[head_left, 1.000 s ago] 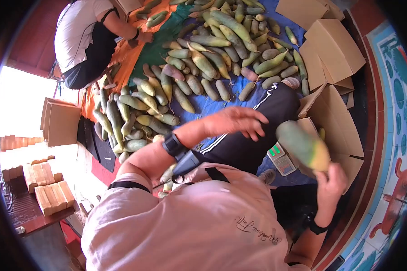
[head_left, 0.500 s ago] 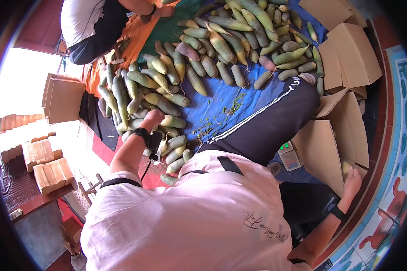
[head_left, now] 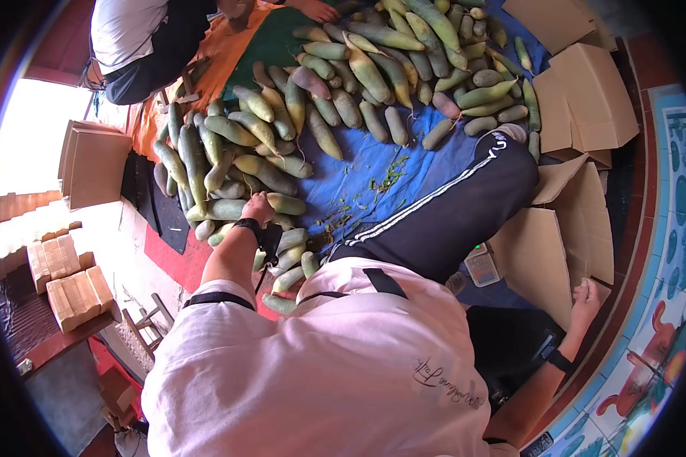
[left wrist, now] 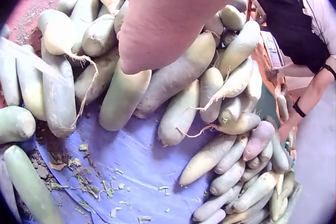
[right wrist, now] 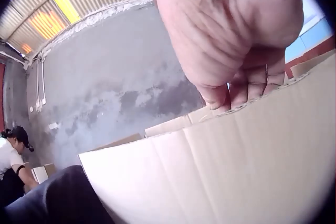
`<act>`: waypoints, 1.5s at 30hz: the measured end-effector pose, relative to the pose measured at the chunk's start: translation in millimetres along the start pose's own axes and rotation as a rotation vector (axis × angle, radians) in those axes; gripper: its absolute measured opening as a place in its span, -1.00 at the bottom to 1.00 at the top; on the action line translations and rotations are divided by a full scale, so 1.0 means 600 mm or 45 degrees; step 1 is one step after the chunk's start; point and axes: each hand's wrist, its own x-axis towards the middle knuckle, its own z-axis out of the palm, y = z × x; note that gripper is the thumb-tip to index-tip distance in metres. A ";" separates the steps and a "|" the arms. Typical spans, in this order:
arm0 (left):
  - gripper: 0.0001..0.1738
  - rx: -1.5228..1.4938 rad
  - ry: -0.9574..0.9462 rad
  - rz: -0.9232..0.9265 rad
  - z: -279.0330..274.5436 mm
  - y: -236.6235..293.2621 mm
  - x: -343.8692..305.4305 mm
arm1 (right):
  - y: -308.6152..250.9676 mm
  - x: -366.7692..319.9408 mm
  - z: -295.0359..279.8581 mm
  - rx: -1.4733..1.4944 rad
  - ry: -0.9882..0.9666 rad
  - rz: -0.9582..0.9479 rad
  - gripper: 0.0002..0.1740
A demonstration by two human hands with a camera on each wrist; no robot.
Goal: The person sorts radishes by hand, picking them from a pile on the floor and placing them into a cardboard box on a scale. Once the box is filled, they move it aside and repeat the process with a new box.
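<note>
My left hand (head_left: 258,207) lies over a long green radish (head_left: 287,204) at the near end of the left-hand radish pile. In the left wrist view the same radish (left wrist: 123,100) shows below the heel of the hand; the fingers are hidden, and I cannot tell whether they curl round it. My right hand (head_left: 585,301) is at the near rim of an upright cardboard box (head_left: 527,244). The right wrist view has its loosely bent fingers (right wrist: 257,79) behind the edge of a box wall (right wrist: 210,166), with no radish showing in them.
Several more radishes (head_left: 366,68) cover a blue tarp (head_left: 423,175) ahead. A digital scale (head_left: 482,268) stands between my leg and the box. Another cardboard box (head_left: 587,99) lies farther off. A crouching person (head_left: 133,46) works at the far left, near folded cartons (head_left: 91,164).
My right hand brought a radish to the box and released it; half a second ago a radish showed beside it. My left hand swung left onto the pile and stayed there.
</note>
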 end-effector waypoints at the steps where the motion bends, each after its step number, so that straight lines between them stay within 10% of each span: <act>1: -0.40 0.014 -0.026 -0.005 0.002 0.000 -0.006 | -0.007 -0.006 0.000 0.000 0.000 0.035 -0.75; 22: -0.45 0.125 -0.368 0.134 -0.021 0.055 -0.055 | -0.045 -0.077 0.017 -0.160 0.205 -0.167 -0.81; 30: -0.64 0.399 0.036 0.864 -0.030 0.112 0.061 | -0.057 -0.082 0.024 -0.068 0.227 -0.152 -0.82; 37: -0.71 -0.939 -0.222 0.686 -0.262 0.285 -0.213 | -0.128 -0.099 0.022 0.072 0.281 -0.296 -0.88; 45: -0.83 -1.399 -0.803 1.462 -0.345 0.416 -0.412 | -0.286 -0.127 0.014 0.231 0.090 -0.643 -0.56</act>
